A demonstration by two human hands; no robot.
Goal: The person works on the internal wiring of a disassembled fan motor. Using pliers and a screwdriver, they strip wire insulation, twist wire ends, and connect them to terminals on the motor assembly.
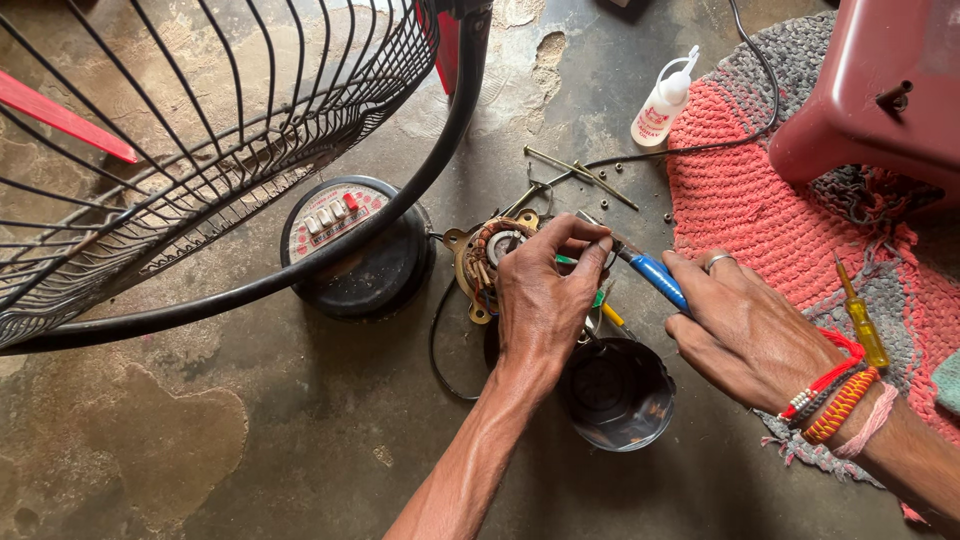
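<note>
The fan motor (490, 262), with its copper winding exposed, lies on the concrete floor (300, 440) just right of the fan base (350, 250). The left hand (545, 300) rests on the motor, its fingertips pinched narrow on something small at the rim; what it is, I cannot tell. The right hand (745, 335) is closed around a blue-handled screwdriver (655, 278) whose tip reaches to the motor. This looks like work on the open motor, and the next move probably needs a steady tip and a firm hold. Below the motor stands a black motor cover (618, 392) like a cup; its inside appears dark. Above the motor, a white squeeze bottle (662, 100) lies beside loose long screws (580, 172).
</note>
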